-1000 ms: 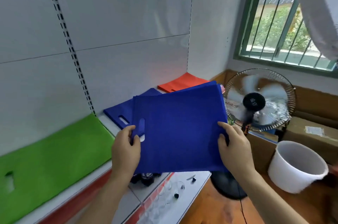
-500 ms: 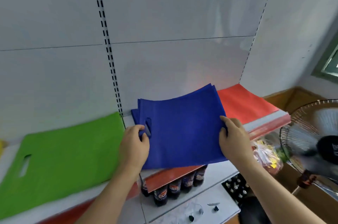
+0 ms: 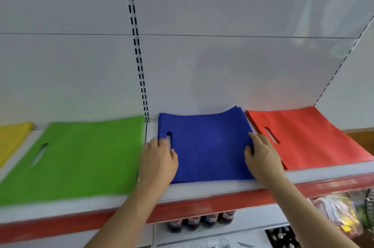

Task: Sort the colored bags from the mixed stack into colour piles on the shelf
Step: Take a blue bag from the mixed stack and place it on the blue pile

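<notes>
Blue bags (image 3: 208,146) lying on the shelf (image 3: 202,189) as a pile, between the green bags (image 3: 81,156) and the red bags (image 3: 307,136), with the yellow bags (image 3: 12,138) at far left. Back edges of the blue pile fanned slightly, not squared. Handle slot of the top blue bag toward the left side.

Left hand (image 3: 157,160) resting on the pile's left edge, fingers (image 3: 162,142) laid beside the handle slot, fairly straight and pressing down; whether the thumb is tucked under the edge cannot be told. Right hand (image 3: 261,156) on the pile's right edge, fingers (image 3: 256,138) extended and flat on the fabric, clamped on nothing visible. Mixed stack not in view.

Probable step: settling and squaring the blue pile.

Possible faults from here:
- Top sheet dragged askew on release, thin fabric clinging to the palms.
- Right edge pushed over the red pile, the two lying just beside each other.
- Front edge near the shelf lip; a careless pull toward the body likely to slide bags off.
</notes>
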`<action>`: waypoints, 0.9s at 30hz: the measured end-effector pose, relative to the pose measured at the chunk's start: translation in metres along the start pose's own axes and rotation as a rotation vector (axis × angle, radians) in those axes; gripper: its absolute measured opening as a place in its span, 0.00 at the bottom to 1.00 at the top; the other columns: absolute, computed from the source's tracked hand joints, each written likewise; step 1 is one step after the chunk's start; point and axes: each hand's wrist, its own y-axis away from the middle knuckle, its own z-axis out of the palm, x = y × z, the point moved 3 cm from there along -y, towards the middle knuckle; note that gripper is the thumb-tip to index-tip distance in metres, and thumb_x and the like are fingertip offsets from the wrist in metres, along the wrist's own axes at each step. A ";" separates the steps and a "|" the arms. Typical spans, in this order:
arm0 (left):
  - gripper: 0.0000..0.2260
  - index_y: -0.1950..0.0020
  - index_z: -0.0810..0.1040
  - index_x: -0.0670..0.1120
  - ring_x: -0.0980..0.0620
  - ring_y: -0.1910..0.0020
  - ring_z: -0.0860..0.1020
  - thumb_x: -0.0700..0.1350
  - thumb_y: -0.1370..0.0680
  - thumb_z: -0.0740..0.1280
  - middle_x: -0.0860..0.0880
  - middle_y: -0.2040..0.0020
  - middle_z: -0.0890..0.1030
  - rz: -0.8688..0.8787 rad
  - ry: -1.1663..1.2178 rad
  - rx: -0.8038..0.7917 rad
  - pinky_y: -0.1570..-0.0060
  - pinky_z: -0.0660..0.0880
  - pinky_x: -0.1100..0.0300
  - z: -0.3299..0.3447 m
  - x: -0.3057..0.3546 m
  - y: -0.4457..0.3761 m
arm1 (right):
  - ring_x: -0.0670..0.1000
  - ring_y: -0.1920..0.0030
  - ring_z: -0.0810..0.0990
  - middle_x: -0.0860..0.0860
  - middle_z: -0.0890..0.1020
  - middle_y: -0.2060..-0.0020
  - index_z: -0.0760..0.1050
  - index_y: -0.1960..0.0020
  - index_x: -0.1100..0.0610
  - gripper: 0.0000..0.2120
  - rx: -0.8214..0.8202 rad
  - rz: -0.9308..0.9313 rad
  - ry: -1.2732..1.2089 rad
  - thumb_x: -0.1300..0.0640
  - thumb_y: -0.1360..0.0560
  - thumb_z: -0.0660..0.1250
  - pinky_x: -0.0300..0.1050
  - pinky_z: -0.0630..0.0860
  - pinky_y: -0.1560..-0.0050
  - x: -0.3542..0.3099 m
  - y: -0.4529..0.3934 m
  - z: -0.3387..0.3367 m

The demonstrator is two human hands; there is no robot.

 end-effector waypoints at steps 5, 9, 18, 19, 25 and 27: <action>0.21 0.43 0.80 0.45 0.43 0.48 0.77 0.60 0.18 0.60 0.46 0.48 0.83 -0.124 -0.130 -0.035 0.43 0.74 0.49 0.000 0.010 0.004 | 0.58 0.31 0.74 0.54 0.73 0.27 0.69 0.24 0.59 0.29 -0.100 -0.113 0.097 0.43 0.18 0.63 0.55 0.78 0.36 0.007 -0.016 0.007; 0.24 0.39 0.77 0.47 0.45 0.44 0.77 0.65 0.18 0.57 0.48 0.44 0.82 -0.168 -0.190 -0.046 0.41 0.74 0.50 0.003 0.014 0.006 | 0.59 0.19 0.59 0.57 0.59 0.18 0.65 0.21 0.57 0.42 -0.258 -0.160 0.260 0.27 0.21 0.53 0.54 0.63 0.21 0.010 -0.019 0.017; 0.22 0.33 0.75 0.46 0.46 0.38 0.75 0.60 0.17 0.59 0.47 0.38 0.79 -0.203 -0.200 0.016 0.40 0.74 0.51 -0.014 0.023 0.011 | 0.61 0.16 0.50 0.58 0.56 0.16 0.57 0.16 0.57 0.39 -0.207 -0.275 0.335 0.32 0.17 0.50 0.56 0.56 0.18 -0.003 -0.019 0.000; 0.22 0.32 0.75 0.46 0.45 0.36 0.74 0.60 0.18 0.59 0.47 0.36 0.78 -0.204 -0.193 0.050 0.38 0.73 0.50 -0.019 0.022 0.013 | 0.60 0.16 0.49 0.58 0.56 0.16 0.57 0.16 0.57 0.39 -0.187 -0.301 0.333 0.32 0.17 0.49 0.56 0.55 0.17 -0.007 -0.020 -0.002; 0.26 0.25 0.73 0.44 0.38 0.22 0.64 0.59 0.18 0.61 0.41 0.23 0.70 -0.277 -0.202 0.125 0.23 0.60 0.39 -0.047 -0.005 0.052 | 0.58 0.15 0.49 0.56 0.58 0.16 0.61 0.17 0.55 0.38 -0.155 -0.487 0.281 0.32 0.17 0.47 0.56 0.55 0.17 -0.065 -0.002 0.015; 0.28 0.22 0.71 0.45 0.38 0.20 0.62 0.60 0.18 0.59 0.41 0.20 0.67 -0.317 -0.216 0.137 0.21 0.58 0.38 -0.059 -0.027 0.070 | 0.59 0.15 0.49 0.57 0.58 0.16 0.63 0.17 0.55 0.38 -0.167 -0.563 0.247 0.31 0.17 0.45 0.57 0.56 0.17 -0.097 0.017 0.025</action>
